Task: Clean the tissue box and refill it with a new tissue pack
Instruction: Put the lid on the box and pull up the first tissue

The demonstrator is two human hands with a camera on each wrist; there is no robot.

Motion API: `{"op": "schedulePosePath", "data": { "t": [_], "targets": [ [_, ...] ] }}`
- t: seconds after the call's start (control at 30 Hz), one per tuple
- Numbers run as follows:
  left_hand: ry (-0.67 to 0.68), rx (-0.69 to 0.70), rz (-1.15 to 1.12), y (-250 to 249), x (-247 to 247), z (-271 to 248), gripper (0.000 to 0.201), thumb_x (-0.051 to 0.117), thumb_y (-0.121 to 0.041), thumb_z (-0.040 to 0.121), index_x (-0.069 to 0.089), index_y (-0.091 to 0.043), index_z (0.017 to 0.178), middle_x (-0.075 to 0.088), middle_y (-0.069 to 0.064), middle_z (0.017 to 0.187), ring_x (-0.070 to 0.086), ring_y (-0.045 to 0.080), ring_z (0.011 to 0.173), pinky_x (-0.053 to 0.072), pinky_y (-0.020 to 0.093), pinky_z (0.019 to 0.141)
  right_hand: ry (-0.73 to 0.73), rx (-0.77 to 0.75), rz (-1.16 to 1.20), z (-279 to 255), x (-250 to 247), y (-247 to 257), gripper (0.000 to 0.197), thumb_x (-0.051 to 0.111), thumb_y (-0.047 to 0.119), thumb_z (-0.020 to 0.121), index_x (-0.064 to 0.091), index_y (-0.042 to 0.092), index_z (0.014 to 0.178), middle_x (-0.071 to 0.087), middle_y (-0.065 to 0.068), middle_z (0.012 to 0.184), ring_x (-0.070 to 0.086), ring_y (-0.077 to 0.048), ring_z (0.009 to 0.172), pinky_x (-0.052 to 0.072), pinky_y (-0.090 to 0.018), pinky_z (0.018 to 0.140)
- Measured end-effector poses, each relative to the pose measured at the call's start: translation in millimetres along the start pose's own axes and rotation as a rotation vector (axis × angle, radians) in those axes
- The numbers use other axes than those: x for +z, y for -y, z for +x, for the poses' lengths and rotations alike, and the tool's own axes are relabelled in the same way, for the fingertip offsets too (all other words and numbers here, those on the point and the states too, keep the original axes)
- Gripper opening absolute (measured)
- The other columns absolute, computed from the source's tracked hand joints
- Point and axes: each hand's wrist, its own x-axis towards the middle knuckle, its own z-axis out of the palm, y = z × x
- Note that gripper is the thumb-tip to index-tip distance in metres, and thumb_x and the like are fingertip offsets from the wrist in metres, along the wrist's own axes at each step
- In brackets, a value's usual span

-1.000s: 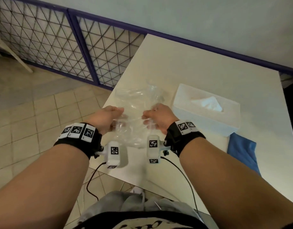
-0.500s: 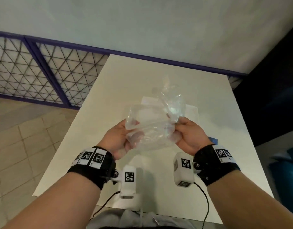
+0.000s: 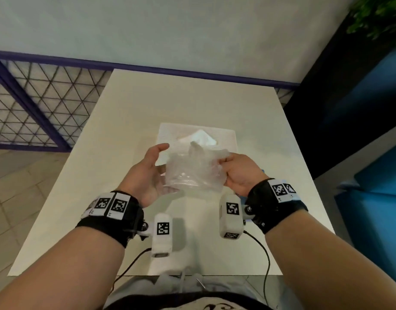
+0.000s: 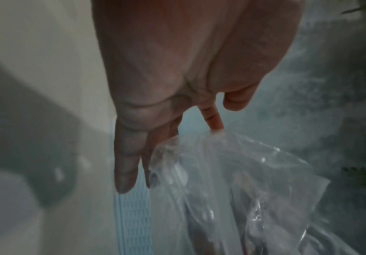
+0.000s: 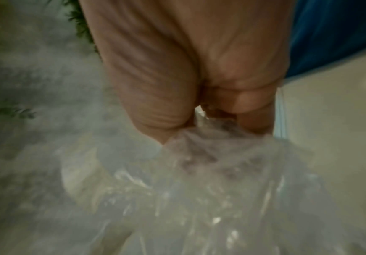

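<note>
The white ribbed tissue box (image 3: pixel 224 139) stands on the white table (image 3: pixel 125 113), with a tissue (image 3: pixel 200 136) poking out of its top slot. Just in front of it a crumpled clear plastic wrapper (image 3: pixel 192 173) hangs in the air between my hands. My left hand (image 3: pixel 145 175) lies against the wrapper's left side with straight fingers and a raised thumb. In the left wrist view its fingertips (image 4: pixel 215 126) touch the wrapper (image 4: pixel 232 181) above the box (image 4: pixel 134 215). My right hand (image 3: pixel 237 173) pinches the wrapper's right edge with curled fingers. The right wrist view shows the wrapper (image 5: pixel 210 181) bunched in that grip.
A sliver of blue cloth (image 3: pixel 262 170) shows behind my right hand. A purple-framed mesh fence (image 3: pixel 36 104) runs along the left, and a wall lies behind the table. Blue seating (image 3: pixel 371 175) and a plant (image 3: pixel 380 16) are on the right.
The wrapper has come down in front of the tissue box and is bunched smaller. My left hand has loosened from gripping it to straight fingers. The head view has swung to centre on the table.
</note>
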Motion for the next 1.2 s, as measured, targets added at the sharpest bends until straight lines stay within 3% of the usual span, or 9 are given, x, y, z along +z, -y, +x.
{"op": "schedulePosePath", "data": {
  "t": [0.07, 0.13, 0.27, 0.4, 0.63, 0.73, 0.83, 1.0, 1.2],
  "targets": [
    [0.07, -0.039, 0.089, -3, 4, 1, 0.02, 0.055, -0.039, 0.092, 0.063, -0.029, 0.107, 0.064, 0.013, 0.105, 0.063, 0.036, 0.094, 0.05, 0.055, 0.089, -0.01, -0.037, -0.034, -1, -2, 2, 0.022, 0.053, -0.018, 0.08, 0.062, -0.014, 0.1, 0.065, -0.015, 0.089, 0.061, -0.027, 0.082, 0.057, -0.026, 0.059],
    [0.109, -0.041, 0.179, -3, 10, 0, 0.014, 0.066, -0.029, 0.084, 0.065, -0.02, 0.095, 0.066, 0.008, 0.099, 0.062, 0.029, 0.091, 0.051, 0.047, 0.088, -0.001, -0.063, -0.031, -5, -2, 5, 0.014, 0.058, -0.011, 0.082, 0.067, -0.002, 0.087, 0.066, -0.012, 0.085, 0.061, -0.023, 0.076, 0.055, -0.023, 0.054],
    [0.091, -0.03, 0.224, 1, 11, 1, 0.028, 0.071, -0.026, 0.071, 0.065, -0.012, 0.094, 0.068, 0.004, 0.091, 0.059, 0.026, 0.093, 0.045, 0.047, 0.099, 0.159, -0.015, -0.082, -9, -9, 7, 0.04, 0.076, 0.006, 0.066, 0.064, 0.011, 0.104, 0.066, -0.006, 0.102, 0.063, -0.026, 0.094, 0.054, -0.04, 0.081],
    [0.112, -0.023, 0.219, 6, 12, 3, 0.021, 0.073, -0.011, 0.08, 0.06, -0.014, 0.097, 0.065, 0.005, 0.096, 0.068, 0.02, 0.083, 0.061, 0.035, 0.067, 0.225, -0.053, -0.181, -12, -14, -1, 0.072, 0.071, -0.015, 0.07, 0.05, 0.02, 0.129, 0.055, -0.007, 0.125, 0.063, -0.025, 0.097, 0.057, -0.038, 0.079],
    [0.125, 0.033, 0.165, 7, 14, 2, 0.045, 0.045, 0.028, 0.08, 0.062, -0.012, 0.095, 0.06, 0.008, 0.113, 0.065, 0.024, 0.09, 0.06, 0.03, 0.065, 0.144, -0.183, -0.074, -6, -21, -8, 0.063, 0.065, -0.026, 0.065, 0.068, 0.024, 0.103, 0.064, -0.01, 0.104, 0.064, -0.024, 0.078, 0.058, -0.029, 0.063],
    [0.174, 0.006, 0.166, 4, 13, 3, 0.043, 0.052, 0.021, 0.077, 0.066, -0.011, 0.101, 0.063, 0.009, 0.114, 0.065, 0.024, 0.093, 0.061, 0.04, 0.077, 0.092, -0.185, -0.093, -5, -20, -10, 0.052, 0.066, -0.025, 0.066, 0.07, 0.019, 0.095, 0.066, -0.011, 0.1, 0.065, -0.023, 0.077, 0.059, -0.03, 0.066],
    [0.243, -0.017, 0.225, 1, 10, 2, 0.033, 0.07, -0.01, 0.08, 0.066, -0.018, 0.112, 0.065, -0.001, 0.115, 0.065, 0.02, 0.098, 0.054, 0.047, 0.086, 0.086, -0.175, -0.121, -4, -21, -11, 0.055, 0.067, -0.022, 0.068, 0.068, 0.023, 0.101, 0.063, -0.003, 0.117, 0.065, -0.023, 0.085, 0.055, -0.041, 0.083],
    [0.133, 0.082, 0.361, 9, 14, 1, 0.043, 0.063, 0.009, 0.084, 0.061, -0.02, 0.115, 0.058, 0.005, 0.127, 0.067, 0.02, 0.085, 0.058, 0.026, 0.067, 0.138, -0.165, -0.164, -9, -20, -11, 0.057, 0.069, -0.015, 0.072, 0.063, 0.027, 0.111, 0.059, 0.003, 0.122, 0.065, -0.02, 0.088, 0.057, -0.029, 0.07],
    [0.164, 0.216, 0.544, 6, -6, -25, 0.074, 0.076, -0.018, 0.081, 0.039, -0.047, 0.138, 0.043, -0.024, 0.136, 0.071, 0.019, 0.096, 0.056, 0.035, 0.086, 0.109, -0.223, -0.067, -10, -30, -17, 0.061, 0.072, -0.01, 0.062, 0.065, 0.025, 0.112, 0.059, 0.001, 0.123, 0.063, -0.029, 0.086, 0.05, -0.054, 0.096]
  ]
}}
